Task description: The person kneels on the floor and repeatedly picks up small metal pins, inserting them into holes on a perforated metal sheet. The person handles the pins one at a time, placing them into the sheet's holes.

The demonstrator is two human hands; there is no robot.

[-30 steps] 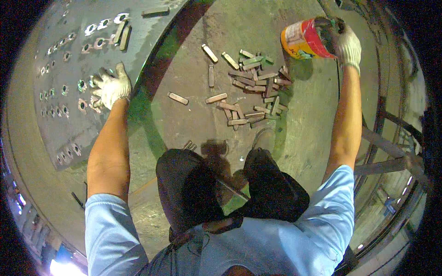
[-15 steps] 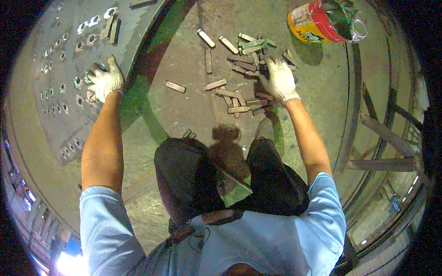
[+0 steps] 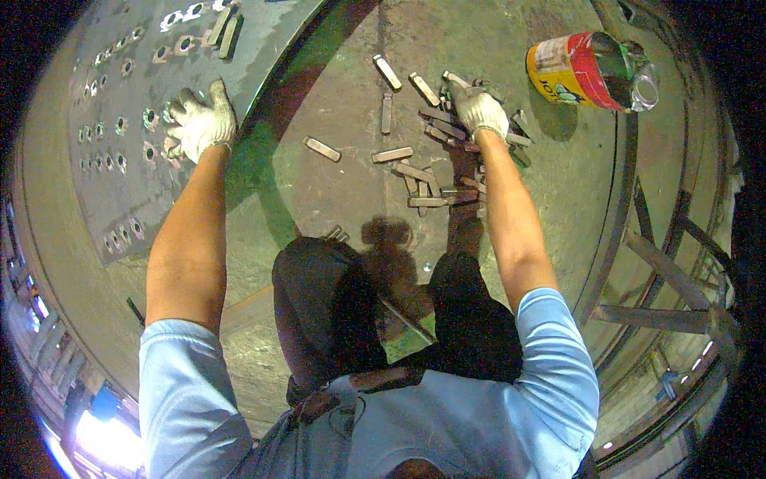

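Splayed fingers of the off-white gloved left hand (image 3: pixel 203 132) rest open on a dark grey, hole-pierced metal plate (image 3: pixel 263 40), well left of the red-and-yellow tin (image 3: pixel 580 68); those of the off-white gloved right hand (image 3: pixel 479 114) bend over the far part of a jumble of brownish-grey flat metal bars (image 3: pixel 419 172), and I cannot tell whether they grip one. The jumble lies left of the tin and nearer the body. Handling it well probably means lifting the topmost bars first, by their long edges, keeping fingertips clear of gaps where crossed bars could shift and pinch. A firm left palm should help balance so low a reach.

Nearest, below and left of the tin, the black-trousered left knee (image 3: pixel 319 259) partly hides some small metal pieces (image 3: pixel 337 233). Farther out, the right forearm (image 3: pixel 519 215) and glove cover bars, so no count is possible. Beyond, the tin's inside is too dark to read, and the pale round part at its mouth (image 3: pixel 645 91) is unclear.
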